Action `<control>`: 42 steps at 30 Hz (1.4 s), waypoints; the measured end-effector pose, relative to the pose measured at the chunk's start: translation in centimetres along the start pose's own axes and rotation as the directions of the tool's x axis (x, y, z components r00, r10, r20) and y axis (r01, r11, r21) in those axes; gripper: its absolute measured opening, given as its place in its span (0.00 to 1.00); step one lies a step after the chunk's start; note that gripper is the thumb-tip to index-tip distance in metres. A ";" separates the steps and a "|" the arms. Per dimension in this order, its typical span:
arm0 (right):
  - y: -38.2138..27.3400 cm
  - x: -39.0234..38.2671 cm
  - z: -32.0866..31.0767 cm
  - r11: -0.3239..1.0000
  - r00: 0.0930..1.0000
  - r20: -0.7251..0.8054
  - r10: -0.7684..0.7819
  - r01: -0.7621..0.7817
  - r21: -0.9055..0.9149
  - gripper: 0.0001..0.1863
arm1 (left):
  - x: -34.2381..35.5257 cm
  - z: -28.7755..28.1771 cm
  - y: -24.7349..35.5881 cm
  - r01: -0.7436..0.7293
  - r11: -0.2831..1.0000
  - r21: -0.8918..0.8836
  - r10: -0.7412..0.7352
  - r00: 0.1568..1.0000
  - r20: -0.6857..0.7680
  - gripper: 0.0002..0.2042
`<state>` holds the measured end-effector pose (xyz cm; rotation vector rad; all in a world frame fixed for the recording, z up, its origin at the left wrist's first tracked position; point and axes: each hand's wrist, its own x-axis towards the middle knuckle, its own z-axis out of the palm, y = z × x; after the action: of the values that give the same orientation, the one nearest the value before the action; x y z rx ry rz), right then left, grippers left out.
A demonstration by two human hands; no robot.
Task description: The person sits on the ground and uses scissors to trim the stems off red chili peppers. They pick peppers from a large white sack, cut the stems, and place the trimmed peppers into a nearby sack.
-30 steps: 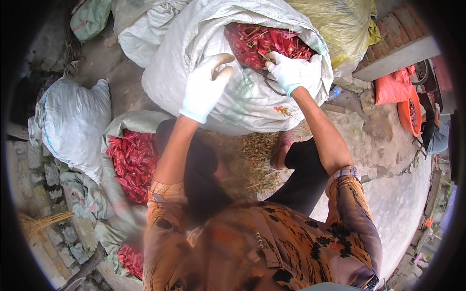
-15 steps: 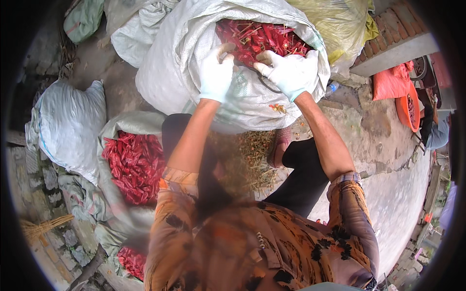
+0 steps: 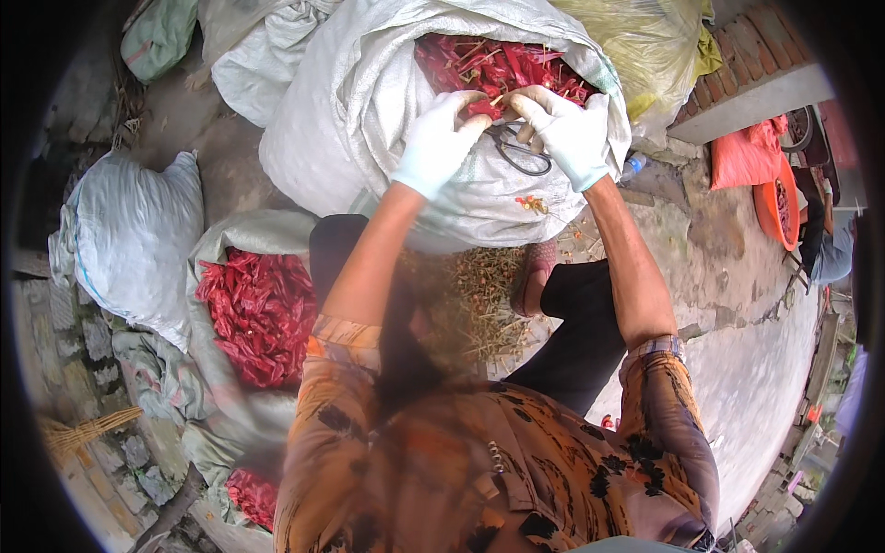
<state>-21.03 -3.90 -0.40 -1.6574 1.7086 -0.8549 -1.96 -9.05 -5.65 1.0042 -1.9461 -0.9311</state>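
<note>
My white-gloved left hand (image 3: 441, 140) pinches a red dried chili (image 3: 481, 109) by the front of a large white woven sack (image 3: 325, 138) whose open mouth shows a heap of red chilies (image 3: 498, 57). Facing it, my gloved right hand (image 3: 570, 138) has its fingers bent around dark-handled scissors (image 3: 530, 171), with fingertips at the chili's pale stem. The blades are mostly hidden by the fingers. A few orange bits lie on the front of the sack.
At left are a tied white sack (image 3: 129, 244) and an open sack of chilies (image 3: 251, 323). Stalk debris (image 3: 479, 304) lies between my legs. Right are an orange basin (image 3: 774, 207), pink sack (image 3: 737, 161), brick ledge (image 3: 737, 111) and another person (image 3: 830, 249). A yellow bag (image 3: 627, 46) stands behind.
My hands have come closer together at the sack's mouth. A chili now shows in my left hand's fingers, and more of the scissors' handle shows below my right hand.
</note>
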 end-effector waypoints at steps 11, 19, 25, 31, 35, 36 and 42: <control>6.5 0.0 3.0 0.530 0.939 0.023 -0.343 0.214 -0.821 0.19 | -1.3 -0.4 4.6 0.177 0.829 -0.530 -0.117 0.983 0.145 0.20; -1.3 -2.3 -1.0 0.998 0.996 0.055 -0.067 0.067 0.007 0.21 | -1.7 -1.0 3.6 0.182 0.853 -0.488 -0.177 0.983 0.057 0.13; -1.7 -2.3 -0.8 0.987 0.984 0.176 -0.025 -0.003 0.159 0.24 | -1.9 -0.4 4.0 -0.141 0.989 0.042 0.143 0.988 -0.053 0.10; -1.9 -3.4 -0.7 0.948 0.991 0.129 -0.045 0.001 0.319 0.23 | -2.3 0.1 3.9 -0.049 0.985 -0.164 0.050 0.999 0.003 0.12; -2.6 -4.2 0.4 0.704 0.997 0.081 -0.009 -0.051 0.708 0.22 | -2.3 1.1 5.0 0.125 0.772 -0.623 -0.137 0.990 0.029 0.14; -2.9 -4.3 0.7 0.630 0.996 0.086 -0.001 -0.066 0.773 0.23 | -2.3 1.1 5.2 0.114 0.752 -0.650 -0.127 0.991 0.027 0.14; -2.7 -3.6 1.4 0.225 0.966 0.239 -0.099 -0.212 0.951 0.27 | -2.2 1.4 4.9 0.178 0.592 -0.786 -0.191 0.978 0.078 0.11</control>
<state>-18.16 -0.40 0.84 -0.6918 0.6255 -1.2407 -3.80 -4.68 -2.80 0.6546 -1.1616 -1.6974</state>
